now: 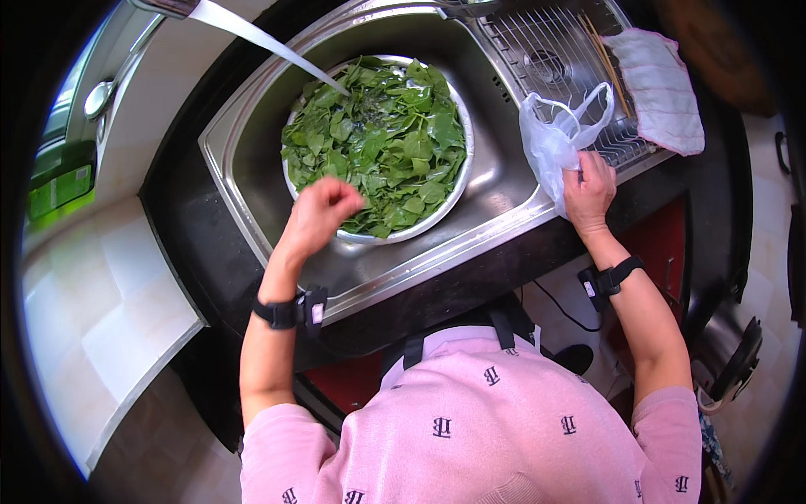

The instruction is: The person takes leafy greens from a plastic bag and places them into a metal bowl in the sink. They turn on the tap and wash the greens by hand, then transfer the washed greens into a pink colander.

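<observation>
A round metal basin (469,157), heaped with green leafy vegetables (384,145), sits in the stainless steel sink (504,148). Water (271,44) streams from the tap (167,5) onto the leaves. My left hand (324,211) is over the basin's near left rim, its fingers curled together and slightly blurred; whether a bit of leaf is between them I cannot tell. At the sink's right side my right hand (590,186) grips a translucent white plastic bag (551,142). The bag's handles stick up, and its lower part hangs over the sink's front edge.
A wire rack (529,38) covers the smaller basin on the right, with wooden chopsticks (604,60) lying on it. Beside it a pale cloth (658,91) lies over the rack's edge and the black countertop (724,183). A green container (60,186) stands by the window at left.
</observation>
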